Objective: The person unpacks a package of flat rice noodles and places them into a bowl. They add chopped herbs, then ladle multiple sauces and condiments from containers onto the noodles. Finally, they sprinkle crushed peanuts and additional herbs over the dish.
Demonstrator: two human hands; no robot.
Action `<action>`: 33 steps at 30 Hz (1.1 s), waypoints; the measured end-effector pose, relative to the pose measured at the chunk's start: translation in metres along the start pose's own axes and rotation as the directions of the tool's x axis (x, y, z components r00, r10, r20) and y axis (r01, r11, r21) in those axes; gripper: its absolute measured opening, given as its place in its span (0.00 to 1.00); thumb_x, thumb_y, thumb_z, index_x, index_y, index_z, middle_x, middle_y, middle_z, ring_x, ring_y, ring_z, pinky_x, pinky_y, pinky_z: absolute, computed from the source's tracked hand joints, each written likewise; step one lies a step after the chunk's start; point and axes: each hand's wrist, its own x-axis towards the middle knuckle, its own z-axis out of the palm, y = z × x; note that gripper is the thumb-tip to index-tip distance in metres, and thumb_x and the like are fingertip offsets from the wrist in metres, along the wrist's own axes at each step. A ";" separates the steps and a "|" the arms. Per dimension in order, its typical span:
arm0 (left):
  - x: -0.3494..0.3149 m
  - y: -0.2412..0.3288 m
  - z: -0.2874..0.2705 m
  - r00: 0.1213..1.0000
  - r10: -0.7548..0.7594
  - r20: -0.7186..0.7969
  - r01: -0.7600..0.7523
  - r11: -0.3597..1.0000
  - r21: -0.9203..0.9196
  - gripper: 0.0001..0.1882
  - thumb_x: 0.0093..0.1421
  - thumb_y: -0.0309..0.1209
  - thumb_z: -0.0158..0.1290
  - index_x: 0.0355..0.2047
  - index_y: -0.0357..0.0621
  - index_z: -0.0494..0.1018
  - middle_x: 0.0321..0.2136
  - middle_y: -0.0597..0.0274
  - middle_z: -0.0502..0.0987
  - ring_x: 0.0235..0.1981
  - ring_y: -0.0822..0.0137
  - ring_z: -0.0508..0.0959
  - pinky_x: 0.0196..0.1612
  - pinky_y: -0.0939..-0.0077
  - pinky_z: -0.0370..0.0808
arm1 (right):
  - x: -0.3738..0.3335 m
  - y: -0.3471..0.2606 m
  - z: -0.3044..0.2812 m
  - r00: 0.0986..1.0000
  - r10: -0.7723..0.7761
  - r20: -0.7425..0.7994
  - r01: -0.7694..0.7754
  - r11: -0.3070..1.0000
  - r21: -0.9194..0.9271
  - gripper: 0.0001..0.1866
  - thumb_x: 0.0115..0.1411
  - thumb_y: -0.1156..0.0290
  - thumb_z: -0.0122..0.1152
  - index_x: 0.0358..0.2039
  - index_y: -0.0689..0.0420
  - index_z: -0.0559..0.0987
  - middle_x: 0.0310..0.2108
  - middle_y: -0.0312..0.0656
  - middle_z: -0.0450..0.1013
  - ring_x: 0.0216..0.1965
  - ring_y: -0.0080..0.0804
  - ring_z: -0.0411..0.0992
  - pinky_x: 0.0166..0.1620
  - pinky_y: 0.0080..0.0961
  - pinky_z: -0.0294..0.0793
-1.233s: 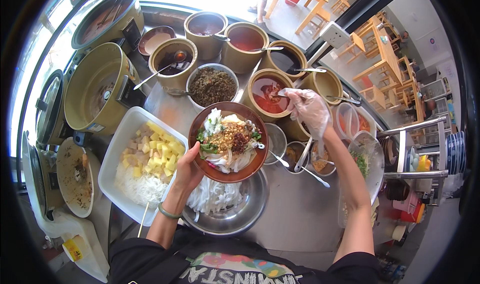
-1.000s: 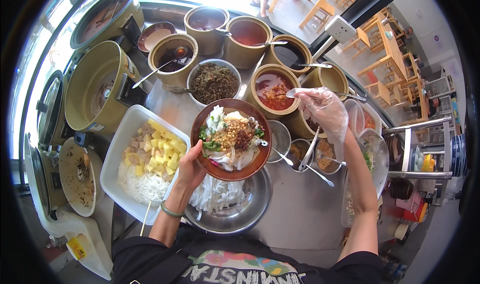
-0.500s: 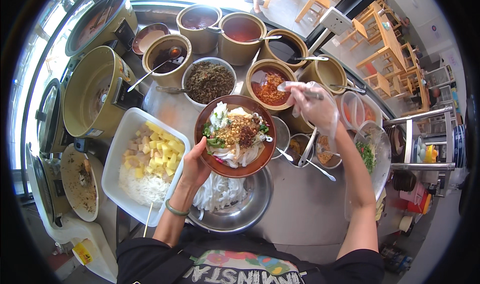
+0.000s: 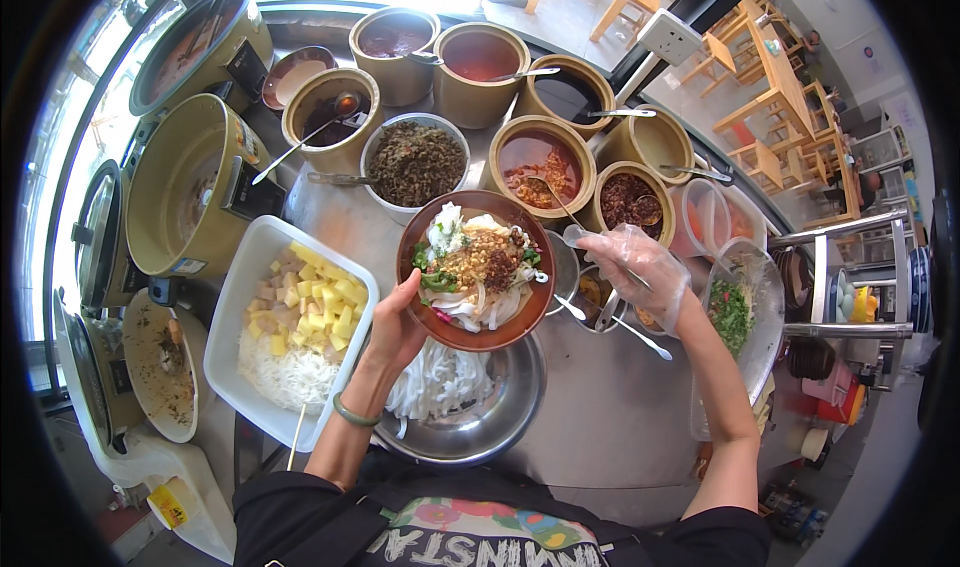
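Left hand (image 4: 398,319) cups the brown noodle bowl (image 4: 476,270) from its left rim, held above the steel bowl (image 4: 480,422). Gloved right hand (image 4: 640,267), fingers closed on a spoon handle (image 4: 560,205), sits just right of the bowl; the spoon's long axis runs up-left into the red sauce pot (image 4: 540,164).

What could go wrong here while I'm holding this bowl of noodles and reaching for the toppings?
The bowl sits in the left hand alone and is heaped full, so a tilt could spill it. The gloved right hand works among crowded small cups and spoon handles, which it might knock over.
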 end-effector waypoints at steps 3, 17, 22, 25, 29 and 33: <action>0.001 0.000 0.001 1.000 0.013 -0.008 -0.013 1.000 0.008 0.24 0.68 0.38 0.41 0.59 0.35 0.61 0.57 0.51 0.68 0.58 0.53 0.69 0.63 0.55 0.61 | -0.005 -0.004 -0.009 0.998 0.002 0.069 0.000 0.999 -0.035 0.19 0.54 0.81 0.58 0.48 0.56 0.75 0.32 0.42 0.75 0.31 0.41 0.73 0.36 0.33 0.74; 0.003 0.000 0.003 0.999 0.000 -0.038 0.000 1.000 0.019 0.24 0.68 0.37 0.42 0.59 0.35 0.62 0.57 0.52 0.69 0.58 0.55 0.69 0.63 0.56 0.61 | -0.014 -0.009 -0.007 0.868 0.495 -0.025 -0.420 0.762 0.493 0.11 0.66 0.74 0.50 0.44 0.59 0.79 0.26 0.40 0.77 0.22 0.22 0.70 0.28 0.19 0.71; 0.002 0.001 0.010 1.000 0.013 -0.026 -0.012 0.999 0.035 0.24 0.68 0.38 0.43 0.59 0.36 0.62 0.57 0.54 0.70 0.57 0.56 0.70 0.62 0.57 0.63 | -0.010 -0.018 0.000 0.987 0.066 -0.143 -0.058 0.997 0.059 0.19 0.54 0.83 0.58 0.48 0.57 0.76 0.28 0.42 0.77 0.27 0.35 0.72 0.29 0.24 0.72; 0.001 0.001 0.012 1.000 0.007 -0.024 -0.006 0.999 0.040 0.24 0.68 0.38 0.43 0.59 0.36 0.62 0.56 0.54 0.70 0.57 0.57 0.70 0.62 0.58 0.64 | -0.011 -0.021 0.000 0.998 -0.054 -0.030 0.050 0.994 -0.096 0.20 0.53 0.83 0.58 0.48 0.57 0.76 0.26 0.40 0.76 0.26 0.35 0.72 0.30 0.25 0.72; 0.002 0.001 0.016 0.998 0.001 -0.057 0.002 0.998 0.057 0.24 0.68 0.38 0.43 0.59 0.36 0.62 0.57 0.53 0.70 0.57 0.57 0.70 0.62 0.59 0.64 | -0.016 -0.017 0.007 0.996 0.021 -0.090 -0.020 1.000 0.019 0.18 0.55 0.81 0.57 0.48 0.57 0.76 0.24 0.40 0.75 0.24 0.29 0.71 0.26 0.21 0.71; 0.004 0.001 0.021 0.998 -0.030 -0.048 0.034 0.996 0.077 0.24 0.68 0.39 0.43 0.59 0.36 0.62 0.57 0.53 0.69 0.56 0.58 0.70 0.62 0.59 0.64 | -0.016 -0.001 0.021 0.643 0.763 -0.064 -0.385 0.395 0.834 0.13 0.69 0.70 0.45 0.47 0.61 0.75 0.27 0.42 0.77 0.21 0.15 0.67 0.24 0.10 0.65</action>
